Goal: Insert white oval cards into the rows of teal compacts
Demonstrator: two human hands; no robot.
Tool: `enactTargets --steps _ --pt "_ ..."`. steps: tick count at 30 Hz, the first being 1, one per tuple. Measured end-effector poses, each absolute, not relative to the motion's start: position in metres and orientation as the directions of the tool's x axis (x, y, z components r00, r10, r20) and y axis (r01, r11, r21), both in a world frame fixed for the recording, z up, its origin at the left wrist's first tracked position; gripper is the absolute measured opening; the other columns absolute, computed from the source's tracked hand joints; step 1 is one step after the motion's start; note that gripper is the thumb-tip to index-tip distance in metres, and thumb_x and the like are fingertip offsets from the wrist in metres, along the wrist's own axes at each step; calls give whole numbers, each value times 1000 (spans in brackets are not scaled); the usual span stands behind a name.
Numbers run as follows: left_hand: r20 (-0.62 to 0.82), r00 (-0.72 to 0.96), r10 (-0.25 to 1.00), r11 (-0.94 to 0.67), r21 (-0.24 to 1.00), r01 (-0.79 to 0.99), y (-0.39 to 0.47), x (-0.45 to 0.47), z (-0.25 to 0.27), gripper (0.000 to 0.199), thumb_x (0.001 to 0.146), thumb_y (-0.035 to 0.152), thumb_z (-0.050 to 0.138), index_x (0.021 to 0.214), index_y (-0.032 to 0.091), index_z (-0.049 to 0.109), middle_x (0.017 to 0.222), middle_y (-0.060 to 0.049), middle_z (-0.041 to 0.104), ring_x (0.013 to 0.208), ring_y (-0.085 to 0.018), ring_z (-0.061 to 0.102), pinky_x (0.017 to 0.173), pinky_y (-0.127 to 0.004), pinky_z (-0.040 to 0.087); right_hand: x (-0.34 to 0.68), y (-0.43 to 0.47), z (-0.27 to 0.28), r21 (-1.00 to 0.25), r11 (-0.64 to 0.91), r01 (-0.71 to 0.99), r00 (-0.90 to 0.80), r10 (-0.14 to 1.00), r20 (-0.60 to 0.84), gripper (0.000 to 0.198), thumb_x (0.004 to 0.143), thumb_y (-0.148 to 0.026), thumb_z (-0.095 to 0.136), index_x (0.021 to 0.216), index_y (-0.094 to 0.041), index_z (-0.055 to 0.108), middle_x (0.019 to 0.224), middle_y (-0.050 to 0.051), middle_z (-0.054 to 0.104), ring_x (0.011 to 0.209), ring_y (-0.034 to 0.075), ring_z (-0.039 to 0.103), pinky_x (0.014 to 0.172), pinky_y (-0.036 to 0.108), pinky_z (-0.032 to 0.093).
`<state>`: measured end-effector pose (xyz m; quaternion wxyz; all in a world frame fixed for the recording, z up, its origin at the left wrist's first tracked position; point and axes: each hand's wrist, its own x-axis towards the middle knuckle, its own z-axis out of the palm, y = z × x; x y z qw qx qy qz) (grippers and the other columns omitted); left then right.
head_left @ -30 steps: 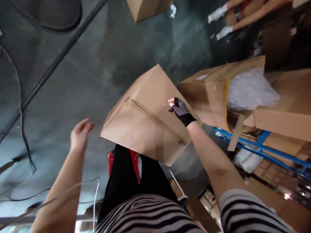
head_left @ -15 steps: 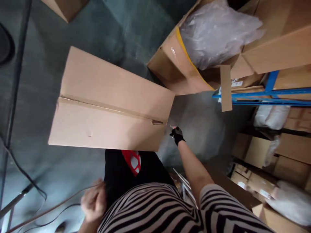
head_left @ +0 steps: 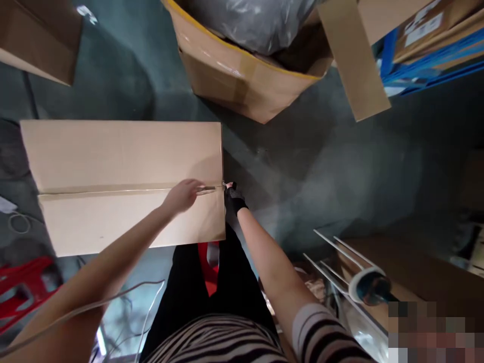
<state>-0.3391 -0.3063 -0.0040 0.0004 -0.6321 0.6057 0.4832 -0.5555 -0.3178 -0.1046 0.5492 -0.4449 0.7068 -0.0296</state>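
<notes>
1. Fingers of your L hand (head_left: 181,195) are at the cardboard box (head_left: 121,156) top, nr its R end, by the ctr seam (head_left: 94,190); can't tell if apart or pinching.
2. Your gloved R hand (head_left: 236,195) is just beside the box's R edge, fingers clamped on a sm. thin tool (head_left: 224,184), details blurry.
3. Box sits crosswise in front of your legs (head_left: 189,272); lg. open carton (head_left: 230,65) w/ plastic (head_left: 260,27) stands beyond.

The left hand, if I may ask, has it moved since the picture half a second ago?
Yes: judged against the cardboard box, the left hand has moved forward and rightward, from short of the box's near edge to over its seam.
</notes>
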Motion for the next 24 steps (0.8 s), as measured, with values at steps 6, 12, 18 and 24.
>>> enactTargets --steps 6,12,18,24 --pt "-534 -555 -638 354 436 -827 -380 -388 -70 57 82 6 50 136 21 55 153 -7 43 149 -27 21 121 -48 12 -553 -323 -116 -548 620 -562 -12 -668 -744 22 92 -24 37 89 -20 58 95 5 67 92 16 61 86 25 48" --pt "-464 -625 -628 449 440 -778 -399 -406 -81 36 83 5 47 99 21 75 116 -9 67 132 -26 44 121 -49 5 -546 -324 -118 -487 549 -679 -1 -664 -748 21 93 -18 38 91 -17 58 99 9 67 94 17 63 89 26 47" --pt "-555 -612 -563 495 367 -788 -408 -424 -80 22 75 11 58 86 19 76 98 -10 72 121 -31 50 119 -52 10 -538 -321 -120 -469 429 -772 76 -670 -738 25 99 -26 36 110 -18 57 108 12 66 100 20 63 90 31 48" --pt "-509 -680 -528 489 473 -733 -401 -399 -40 27 75 8 55 91 20 73 93 -6 72 121 -27 53 120 -50 1 -552 -313 -133 -613 418 -670 213 -683 -698 21 96 -28 41 104 -20 59 103 8 68 96 20 64 85 32 49"
